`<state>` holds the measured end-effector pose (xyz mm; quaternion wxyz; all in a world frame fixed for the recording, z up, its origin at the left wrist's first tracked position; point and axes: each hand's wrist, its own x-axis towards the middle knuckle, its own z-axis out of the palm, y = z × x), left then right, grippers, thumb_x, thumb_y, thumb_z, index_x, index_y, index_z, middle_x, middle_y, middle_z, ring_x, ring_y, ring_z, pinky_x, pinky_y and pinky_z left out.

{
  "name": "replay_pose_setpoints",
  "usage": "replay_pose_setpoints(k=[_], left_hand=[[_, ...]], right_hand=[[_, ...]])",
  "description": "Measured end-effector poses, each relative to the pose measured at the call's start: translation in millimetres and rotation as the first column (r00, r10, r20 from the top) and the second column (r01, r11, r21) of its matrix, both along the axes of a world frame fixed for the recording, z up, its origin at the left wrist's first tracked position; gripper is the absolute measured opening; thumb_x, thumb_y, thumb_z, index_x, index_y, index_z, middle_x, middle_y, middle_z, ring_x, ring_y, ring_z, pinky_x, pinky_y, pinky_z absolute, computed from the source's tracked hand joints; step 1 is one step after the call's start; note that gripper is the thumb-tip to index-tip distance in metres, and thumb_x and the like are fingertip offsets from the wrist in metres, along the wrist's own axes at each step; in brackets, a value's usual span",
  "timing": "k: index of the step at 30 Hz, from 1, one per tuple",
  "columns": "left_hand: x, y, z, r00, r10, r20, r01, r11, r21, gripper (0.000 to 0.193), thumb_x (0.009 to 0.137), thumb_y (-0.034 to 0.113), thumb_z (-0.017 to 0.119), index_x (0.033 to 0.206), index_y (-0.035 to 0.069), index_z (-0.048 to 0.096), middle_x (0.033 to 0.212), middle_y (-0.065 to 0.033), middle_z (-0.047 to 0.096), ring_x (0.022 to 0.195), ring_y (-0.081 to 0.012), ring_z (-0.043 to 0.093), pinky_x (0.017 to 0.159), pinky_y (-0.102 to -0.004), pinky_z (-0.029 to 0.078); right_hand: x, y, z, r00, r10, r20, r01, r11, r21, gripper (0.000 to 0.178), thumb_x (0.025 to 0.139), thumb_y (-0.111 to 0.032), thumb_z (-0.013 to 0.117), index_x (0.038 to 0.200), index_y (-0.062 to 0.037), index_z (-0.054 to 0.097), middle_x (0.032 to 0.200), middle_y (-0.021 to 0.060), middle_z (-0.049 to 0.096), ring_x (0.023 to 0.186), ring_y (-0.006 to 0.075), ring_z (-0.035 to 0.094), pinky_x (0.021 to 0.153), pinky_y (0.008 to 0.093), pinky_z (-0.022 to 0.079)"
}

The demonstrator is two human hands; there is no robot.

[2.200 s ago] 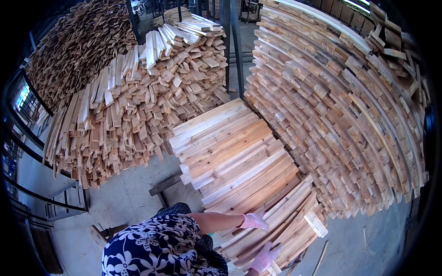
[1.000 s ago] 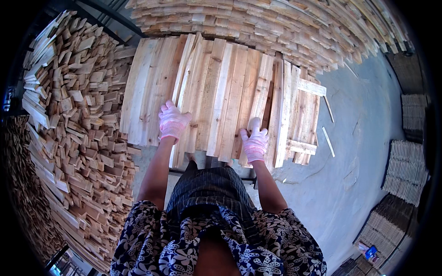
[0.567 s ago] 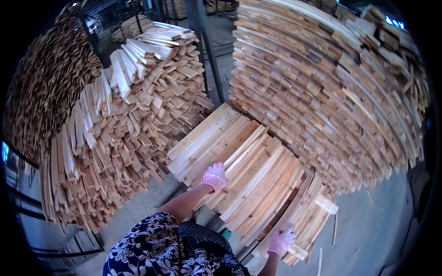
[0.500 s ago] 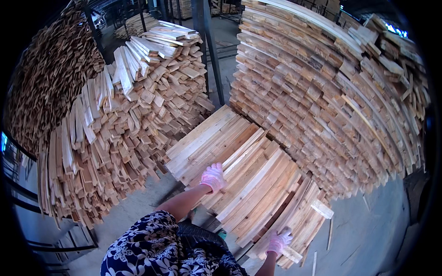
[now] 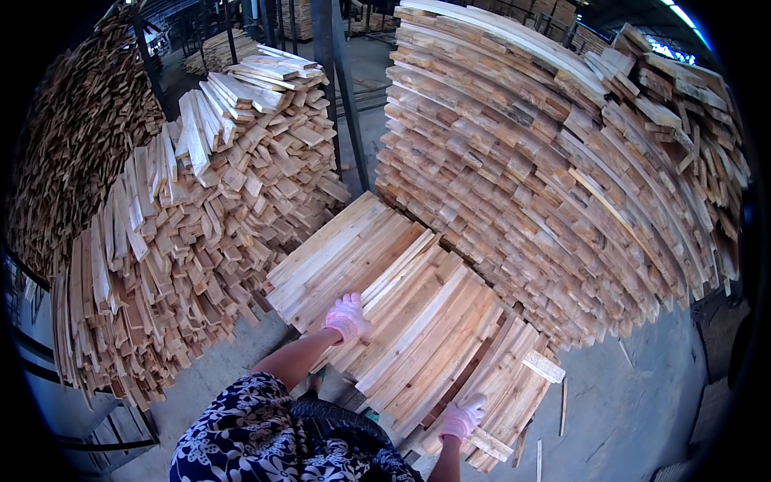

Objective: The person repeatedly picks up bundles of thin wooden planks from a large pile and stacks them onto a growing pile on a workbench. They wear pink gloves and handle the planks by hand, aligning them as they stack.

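Note:
A layer of pale wooden boards [image 5: 434,321] lies side by side on a low stack in front of me. My left hand [image 5: 348,316], in a pink-and-white glove, rests on the near ends of the boards left of the middle, fingers stretched out. Toward the right end, my right hand [image 5: 463,416], gloved alike, lies on the boards with its fingers extended, just right of a dark gap [image 5: 466,381] in the layer. A short wood piece [image 5: 490,444] sits beside the right hand. Another short pale piece [image 5: 544,367] lies across the boards at the right end.
A tall wall of stacked boards [image 5: 514,185] rises behind the low stack. Leftward stands a big uneven pile of planks [image 5: 201,233], with a darker pile [image 5: 80,136] beyond. A dark metal post [image 5: 347,104] stands between piles. Thin wood strips [image 5: 563,408] lie on the grey floor [image 5: 618,402].
The whole view has shifted, so the boards and both hands appear farther left. Both hands stay at about the same places on the boards.

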<state>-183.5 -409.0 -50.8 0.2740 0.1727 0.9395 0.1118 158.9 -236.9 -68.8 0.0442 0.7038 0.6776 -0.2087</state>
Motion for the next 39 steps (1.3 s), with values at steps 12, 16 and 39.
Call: replay_pose_setpoints(k=[12, 16, 39], left_hand=[[2.4, 1.7, 0.8, 0.999, -0.005, -0.050, 0.003, 0.999, -0.038, 0.090, 0.077, 0.039, 0.076, 0.147, -0.001, 0.037, 0.148, -0.0230, 0.046, 0.139, -0.0383, 0.045, 0.114, -0.0447, 0.043], [-1.0, -1.3, -3.2, 0.998, 0.027, -0.049, -0.029, 0.998, -0.058, 0.091, 0.075, 0.039, 0.078, 0.146, -0.001, 0.038, 0.149, -0.0237, 0.045, 0.140, -0.0391, 0.045, 0.113, -0.0452, 0.043], [-11.2, -0.7, -40.9, 0.991, -0.061, -0.121, 0.050, 0.995, -0.091, 0.093, 0.078, 0.040, 0.079, 0.145, -0.003, 0.032, 0.145, -0.0289, 0.045, 0.136, -0.0448, 0.045, 0.112, -0.0484, 0.043]], right_hand=[[-3.6, 14.4, 16.2, 0.991, -0.027, -0.128, 0.024, 0.999, -0.023, 0.102, 0.073, -0.019, 0.078, 0.159, -0.0130, 0.024, 0.133, 0.0259, 0.049, 0.119, 0.0469, 0.058, 0.101, 0.0492, 0.052], [25.2, 15.0, 34.5, 0.971, -0.040, -0.238, 0.047, 0.999, 0.026, 0.097, 0.075, -0.020, 0.076, 0.158, -0.0126, 0.026, 0.131, 0.0301, 0.052, 0.123, 0.0503, 0.054, 0.105, 0.0523, 0.046], [-4.0, 85.8, -29.8, 0.826, 0.050, -0.562, -0.101, 0.993, -0.060, 0.089, 0.090, -0.027, 0.072, 0.163, -0.0079, 0.025, 0.157, 0.0239, 0.043, 0.139, 0.0356, 0.049, 0.113, 0.0379, 0.040]])
